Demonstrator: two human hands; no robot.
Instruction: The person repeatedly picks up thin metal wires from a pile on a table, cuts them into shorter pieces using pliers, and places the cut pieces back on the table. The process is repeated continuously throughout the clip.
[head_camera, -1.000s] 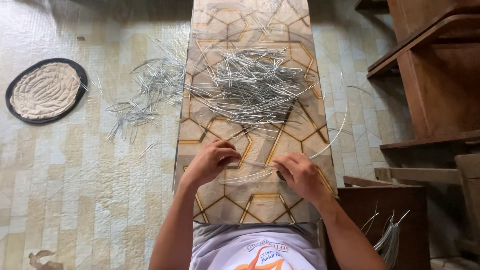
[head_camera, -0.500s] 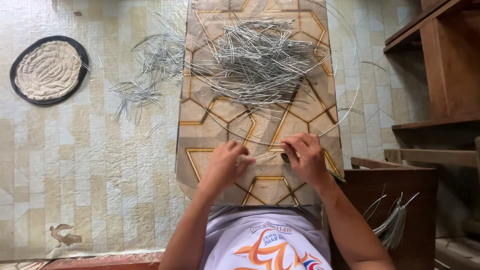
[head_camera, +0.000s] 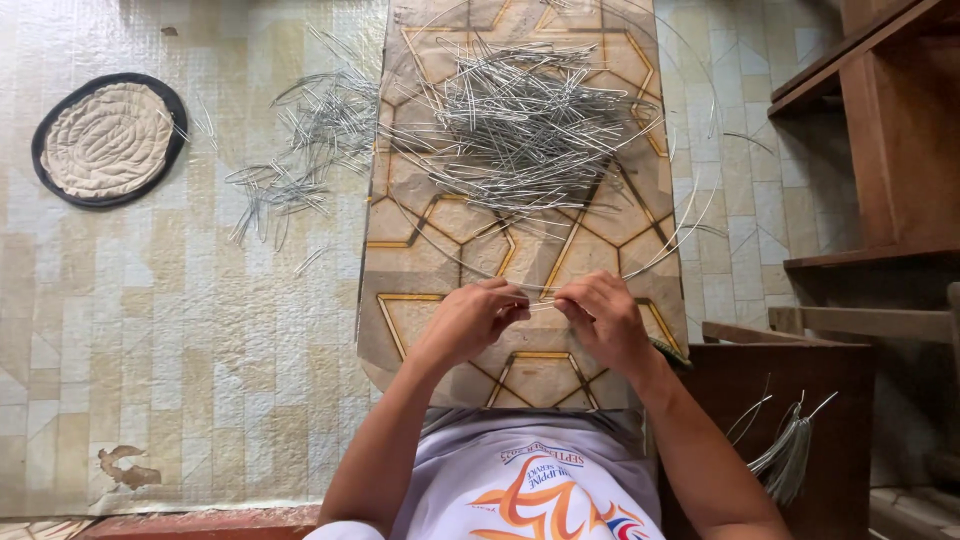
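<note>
**Two hands pinching a thin wire**

The left hand (head_camera: 470, 320) and right hand (head_camera: 600, 315) are pinching a thin silvery wire (head_camera: 541, 304) between closed fingers, over a patterned board surface (head_camera: 440, 240). Beyond, a wire pile (head_camera: 520, 120) is lying. Pale tiled floor (head_camera: 150, 330); wooden shelving (head_camera: 890, 150) is standing right.

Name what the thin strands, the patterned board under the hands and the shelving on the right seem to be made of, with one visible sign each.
Strands: likely metal wire, silvery, glinting, holding bent shapes. Board: possibly wood or laminate, flat with printed tan geometric lines; uncertain. Shelving: dark brown wood, showing grain and a smooth finish.
</note>
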